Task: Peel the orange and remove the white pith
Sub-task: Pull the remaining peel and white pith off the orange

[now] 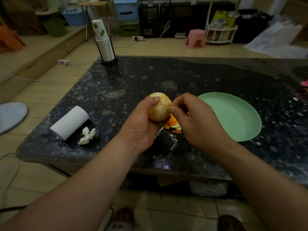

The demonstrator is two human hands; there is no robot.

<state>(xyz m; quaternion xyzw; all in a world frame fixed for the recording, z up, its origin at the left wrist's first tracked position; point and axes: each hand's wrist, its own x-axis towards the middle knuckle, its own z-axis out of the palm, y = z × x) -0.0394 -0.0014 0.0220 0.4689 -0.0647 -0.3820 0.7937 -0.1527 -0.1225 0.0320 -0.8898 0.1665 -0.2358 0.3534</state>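
A peeled orange (159,109), pale with white pith over most of its surface, is held above the dark stone table (200,77). My left hand (143,122) grips it from the left, thumb across its top. My right hand (195,120) is at the orange's right side, fingers curled, thumb and fingertips pinching at the pith there. Under the hands lies a small heap of orange peel (173,125), with thin strands of white pith (173,139) scattered on the table nearer me.
A mint-green plate (233,115) lies right of the hands. At the left lie a white paper roll (70,122) and a crumpled tissue (86,135). A stack of paper cups (104,42) in a holder stands at the far left corner.
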